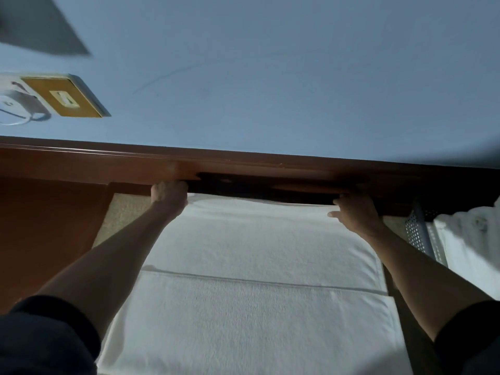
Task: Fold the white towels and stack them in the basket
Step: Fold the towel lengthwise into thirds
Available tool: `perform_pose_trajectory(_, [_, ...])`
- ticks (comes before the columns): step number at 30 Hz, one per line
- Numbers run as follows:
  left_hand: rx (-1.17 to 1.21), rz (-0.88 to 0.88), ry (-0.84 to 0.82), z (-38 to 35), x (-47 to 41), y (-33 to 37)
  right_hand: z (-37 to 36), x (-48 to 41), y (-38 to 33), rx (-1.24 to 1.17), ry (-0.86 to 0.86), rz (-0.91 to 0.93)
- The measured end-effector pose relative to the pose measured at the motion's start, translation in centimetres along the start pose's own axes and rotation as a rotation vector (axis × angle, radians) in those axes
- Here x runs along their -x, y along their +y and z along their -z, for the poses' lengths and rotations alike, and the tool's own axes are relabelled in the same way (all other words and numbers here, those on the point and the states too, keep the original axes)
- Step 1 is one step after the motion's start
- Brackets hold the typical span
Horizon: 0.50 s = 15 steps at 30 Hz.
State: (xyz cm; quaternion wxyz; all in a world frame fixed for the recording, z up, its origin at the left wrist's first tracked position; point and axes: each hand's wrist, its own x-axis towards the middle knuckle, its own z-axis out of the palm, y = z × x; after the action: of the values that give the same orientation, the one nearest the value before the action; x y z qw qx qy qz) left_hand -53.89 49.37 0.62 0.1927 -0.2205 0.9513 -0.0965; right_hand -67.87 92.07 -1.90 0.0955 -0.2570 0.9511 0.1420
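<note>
A white towel [251,266] lies spread flat in front of me, reaching from the near edge of the view to the brown wooden board [81,163]. My left hand [169,194] pinches the towel's far left corner. My right hand [354,212] grips the far right corner, thumb pointing inward. Both arms are stretched forward. A seam line crosses the towel halfway down. At the right edge stands a perforated metal basket [418,234] with white towels [470,234] in it.
A blue wall [270,77] rises behind the brown board. A yellow switch plate [65,97] with a plug and white cable sits on the wall at the left. A beige surface [124,212] shows beside the towel's left side.
</note>
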Motion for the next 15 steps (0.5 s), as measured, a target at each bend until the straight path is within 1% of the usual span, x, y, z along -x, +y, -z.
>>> perform_pose_trajectory(2, [0.153,0.002,0.026,-0.4,1.3,-1.0,0.1,1.8,0.1,-0.029,0.014,-0.043])
perform_pose_trajectory(5, [0.420,-0.019,0.060,-1.9,3.5,-2.2,-0.3,4.5,0.0,-0.161,0.066,-0.110])
perform_pose_trajectory(6, [0.513,-0.020,0.063,-2.4,4.5,-2.6,-0.4,5.4,-0.3,-0.247,0.106,-0.119])
perform_pose_trajectory(8, [0.646,-0.047,0.080,-3.4,7.0,-3.5,-0.6,7.3,-0.4,-0.505,0.144,-0.133])
perform_pose_trajectory(10, [0.716,-0.082,0.132,-4.4,10.0,-4.7,-0.8,9.7,-0.5,-0.765,0.145,-0.156])
perform_pose_trajectory(11, [0.737,-0.086,0.159,-4.8,11.5,-5.3,-1.0,11.1,-0.5,-0.824,0.169,-0.155])
perform_pose_trajectory(15, [0.867,-0.077,0.206,-8.4,17.0,-7.2,-2.0,18.3,-1.5,-0.847,0.312,-0.114])
